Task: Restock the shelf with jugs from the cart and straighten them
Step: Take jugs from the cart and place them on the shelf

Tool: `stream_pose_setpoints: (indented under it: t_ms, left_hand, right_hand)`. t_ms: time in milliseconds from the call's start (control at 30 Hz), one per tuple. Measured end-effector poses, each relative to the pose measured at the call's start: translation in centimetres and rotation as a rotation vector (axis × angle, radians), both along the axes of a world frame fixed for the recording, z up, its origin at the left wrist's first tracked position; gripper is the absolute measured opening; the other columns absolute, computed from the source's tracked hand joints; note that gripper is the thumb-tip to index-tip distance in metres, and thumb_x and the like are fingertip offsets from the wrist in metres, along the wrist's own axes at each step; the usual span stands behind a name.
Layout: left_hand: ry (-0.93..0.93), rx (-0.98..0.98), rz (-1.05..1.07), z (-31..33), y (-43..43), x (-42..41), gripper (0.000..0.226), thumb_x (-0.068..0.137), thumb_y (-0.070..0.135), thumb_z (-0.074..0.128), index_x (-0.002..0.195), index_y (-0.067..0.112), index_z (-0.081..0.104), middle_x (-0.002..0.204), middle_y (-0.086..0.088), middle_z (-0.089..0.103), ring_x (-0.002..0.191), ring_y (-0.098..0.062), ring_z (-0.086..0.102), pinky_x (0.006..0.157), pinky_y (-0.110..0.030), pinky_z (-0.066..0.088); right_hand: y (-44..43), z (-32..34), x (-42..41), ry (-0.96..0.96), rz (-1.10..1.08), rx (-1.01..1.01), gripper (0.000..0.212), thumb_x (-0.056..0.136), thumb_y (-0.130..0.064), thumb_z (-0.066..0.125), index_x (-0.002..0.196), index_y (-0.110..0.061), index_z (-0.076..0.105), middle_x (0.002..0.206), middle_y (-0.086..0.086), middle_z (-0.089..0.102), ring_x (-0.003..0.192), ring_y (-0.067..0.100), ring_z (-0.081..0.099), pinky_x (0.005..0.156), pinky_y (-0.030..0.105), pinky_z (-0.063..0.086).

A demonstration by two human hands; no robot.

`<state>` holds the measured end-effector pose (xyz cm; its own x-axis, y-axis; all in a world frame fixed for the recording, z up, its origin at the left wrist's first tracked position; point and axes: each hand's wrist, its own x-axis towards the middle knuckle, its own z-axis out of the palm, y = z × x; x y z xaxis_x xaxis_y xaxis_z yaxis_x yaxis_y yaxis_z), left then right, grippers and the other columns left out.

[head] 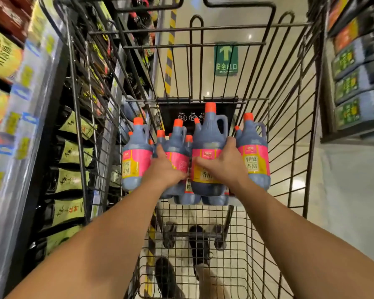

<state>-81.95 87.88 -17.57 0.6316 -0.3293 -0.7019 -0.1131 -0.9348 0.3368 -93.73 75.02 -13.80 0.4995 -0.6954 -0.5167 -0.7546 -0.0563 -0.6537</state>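
Several dark jugs with orange caps and pink-yellow labels stand at the far end of the wire cart (289, 117). My right hand (222, 165) wraps the front of the tallest jug (209, 139), which sits higher than the others. My left hand (165, 167) grips the label of the jug beside it (177, 143), fingers curled around its body. One jug (136, 156) stands at the left side and another (255, 156) at the right. The shelf (30, 117) runs along the left.
The left shelf holds dark bottles with green labels (69, 182) and yellow-labelled goods above. Another shelf with jugs (354, 83) stands at the right. A green exit arrow sign (226, 59) marks the glossy floor ahead. My shoes (200, 244) show under the cart.
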Motion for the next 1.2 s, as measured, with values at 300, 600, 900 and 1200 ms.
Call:
stream_pose_setpoints:
  t_ms: [300, 600, 900, 1200]
  left_hand:
    - [-0.188, 0.143, 0.127, 0.2, -2.5, -1.3, 0.115, 0.064, 0.054, 0.086, 0.148, 0.021, 0.014, 0.135, -0.018, 0.046, 0.116, -0.042, 0.057, 0.087, -0.047, 0.049]
    - [-0.151, -0.406, 0.386, 3.3, 0.5, -3.6, 0.099, 0.049, 0.028, 0.094, 0.125, 0.033, 0.032, 0.109, 0.008, 0.059, 0.102, -0.024, 0.063, 0.076, -0.029, 0.05]
    - [-0.316, -0.923, 0.478, 16.3, 7.4, -5.5, 0.096, 0.047, 0.03, 0.094, 0.127, 0.039, 0.042, 0.113, 0.017, 0.062, 0.097, 0.007, 0.063, 0.078, -0.014, 0.05]
    - [-0.512, -1.162, 0.471, 30.7, 19.2, -8.5, 0.09, 0.051, 0.02, 0.091, 0.115, 0.06, 0.042, 0.109, 0.035, 0.061, 0.095, 0.007, 0.064, 0.07, -0.007, 0.047]
  right_hand:
    - [-1.3, 5.1, -3.5, -0.312, 0.019, -0.09, 0.074, 0.052, -0.058, 0.077, 0.11, -0.039, 0.035, 0.093, -0.016, 0.064, 0.079, -0.002, 0.065, 0.066, 0.027, 0.056]
    - [0.0, 8.7, -5.1, -0.42, 0.034, -0.12, 0.073, 0.058, -0.047, 0.084, 0.113, -0.049, 0.037, 0.107, -0.018, 0.059, 0.095, 0.0, 0.064, 0.077, 0.028, 0.056]
    - [5.2, 16.9, -5.3, -0.574, 0.055, -0.153, 0.075, 0.049, -0.05, 0.076, 0.114, -0.032, 0.043, 0.106, -0.008, 0.061, 0.094, 0.008, 0.064, 0.077, 0.026, 0.052]
    - [15.0, 26.5, -5.4, -0.829, 0.178, -0.217, 0.073, 0.052, -0.038, 0.085, 0.114, -0.035, 0.045, 0.099, -0.025, 0.064, 0.087, -0.005, 0.065, 0.066, 0.007, 0.046]
